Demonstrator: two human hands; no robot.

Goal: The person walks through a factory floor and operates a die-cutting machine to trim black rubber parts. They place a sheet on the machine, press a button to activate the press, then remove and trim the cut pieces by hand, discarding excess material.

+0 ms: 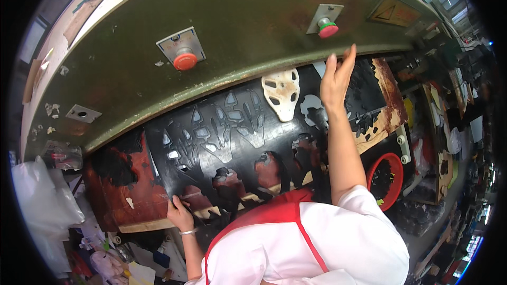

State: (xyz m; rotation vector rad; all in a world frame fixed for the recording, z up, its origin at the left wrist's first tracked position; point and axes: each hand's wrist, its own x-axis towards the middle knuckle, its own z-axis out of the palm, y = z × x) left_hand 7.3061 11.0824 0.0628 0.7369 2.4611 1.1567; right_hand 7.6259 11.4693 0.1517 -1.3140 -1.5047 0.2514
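Large olive-green metal press head [248, 16] filling upper frame, rust showing along its lower edge. Two red round push buttons sitting on grey plates: one upper left of centre [185, 61], one upper right [328, 30]. Yellow triangular warning label [393, 12] at upper right. Red round plastic basket [386, 179] sitting lower right. White plastic bags [45, 200] bunching at lower left.

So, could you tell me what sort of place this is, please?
Probably a factory cutting station: a big green press with red push buttons, a black sheet full of punched-out shapes, and a cream cutting die resting on it.
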